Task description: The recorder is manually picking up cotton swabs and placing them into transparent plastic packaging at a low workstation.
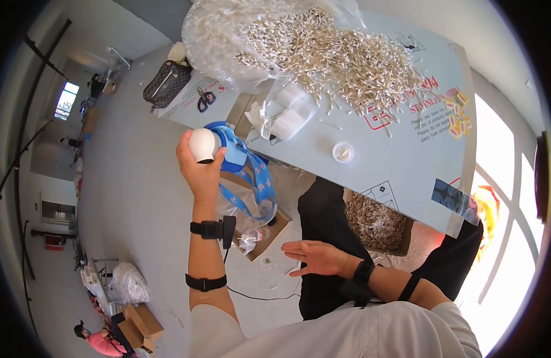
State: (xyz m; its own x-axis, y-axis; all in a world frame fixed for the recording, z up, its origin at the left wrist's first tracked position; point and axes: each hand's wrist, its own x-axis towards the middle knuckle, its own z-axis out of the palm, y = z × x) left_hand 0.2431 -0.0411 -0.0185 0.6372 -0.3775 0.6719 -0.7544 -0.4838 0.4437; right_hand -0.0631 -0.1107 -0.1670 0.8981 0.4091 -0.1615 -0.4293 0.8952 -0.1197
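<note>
My left hand (199, 173) is wrapped round the white domed top of a blue bottle (232, 152), held off the left edge of the table. A patterned blue strap (265, 185) hangs from the bottle in a loop. My right hand (317, 258) is in front of my lap, palm partly turned up, fingers stretched out with nothing in them. On the table (371, 170) lies a big heap of cotton swabs (347, 59), spilling from a clear plastic bag (213, 45). A small round clear tub (343, 152) sits nearer me, beside some clear plastic packs (292, 122).
Scissors (205, 100) and a brown handbag (168, 83) lie at the table's far left. Small yellow packets (459, 122) are at the right. Below the table stand a box of swabs (377, 224) and a cardboard box (281, 222) by a plastic bottle (251, 238). A person (102, 341) is far left.
</note>
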